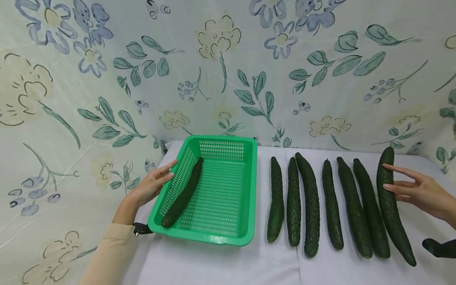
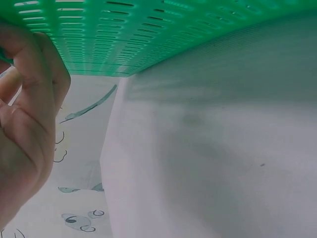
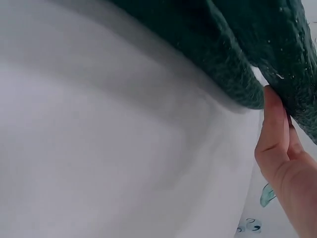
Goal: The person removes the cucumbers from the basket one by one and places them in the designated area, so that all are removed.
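My left hand [image 1: 151,185] grips the left rim of a green plastic basket [image 1: 250,190], and its bent fingers [image 2: 34,64] show at the rim in the left wrist view. One dark green cucumber [image 1: 183,194] lies slantwise along the basket's left side. At the far right of the row, my right hand [image 1: 417,190] holds a long, curved cucumber [image 1: 390,206] by its upper half, thumb and fingers on its right side and top. The right wrist view shows fingertips [image 3: 273,106] against this cucumber [image 3: 277,49]; its far side is hidden there.
Several more cucumbers, among them a thick curved one [image 1: 309,202] and a slimmer one [image 1: 332,206], lie roughly upright in a row between the basket and my right hand. A white cloth [image 1: 213,265] covers the table. Behind it hangs a flower-printed curtain [image 1: 228,71].
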